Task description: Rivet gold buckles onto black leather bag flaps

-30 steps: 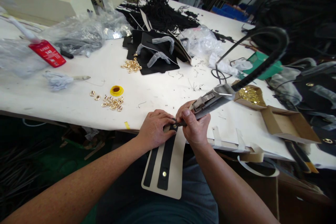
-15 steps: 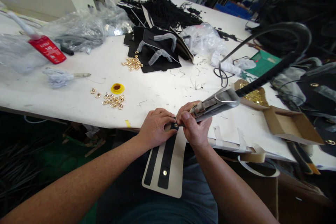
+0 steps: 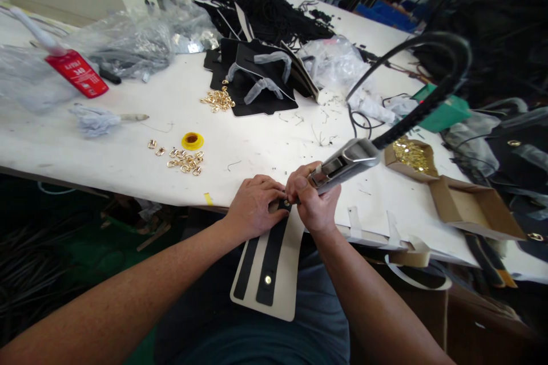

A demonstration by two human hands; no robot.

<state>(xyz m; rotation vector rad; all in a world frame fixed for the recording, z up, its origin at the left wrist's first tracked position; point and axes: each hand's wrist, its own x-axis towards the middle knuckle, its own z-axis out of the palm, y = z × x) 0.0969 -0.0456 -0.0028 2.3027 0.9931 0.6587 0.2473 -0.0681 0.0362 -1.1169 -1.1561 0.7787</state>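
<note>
My left hand (image 3: 256,205) grips the upper end of a beige panel (image 3: 286,274) with black strips. Its thumb and fingers lie close about a small metal fitting (image 3: 286,203) on the wider black strip (image 3: 274,251). A round gold stud (image 3: 268,280) shows near that strip's lower end. My right hand (image 3: 315,197) is closed around the lower part of a grey corded power screwdriver (image 3: 349,162), which slants up to the right. The tool's tip is hidden by my fingers, beside the fitting. The panel rests over my lap at the table edge.
Gold U-shaped fittings (image 3: 185,161) lie by a yellow ring (image 3: 192,141). Left are a brush (image 3: 96,120) and a red glue bottle (image 3: 79,73). Black panels (image 3: 261,77) stand farther back. Right, a box of gold pieces (image 3: 411,157) adjoins a cardboard tray (image 3: 475,205). A black cable (image 3: 462,68) loops overhead.
The tool's rear end and its cable have shifted left and slightly down. My right hand has moved a little left; my left hand keeps its hold on the panel.
</note>
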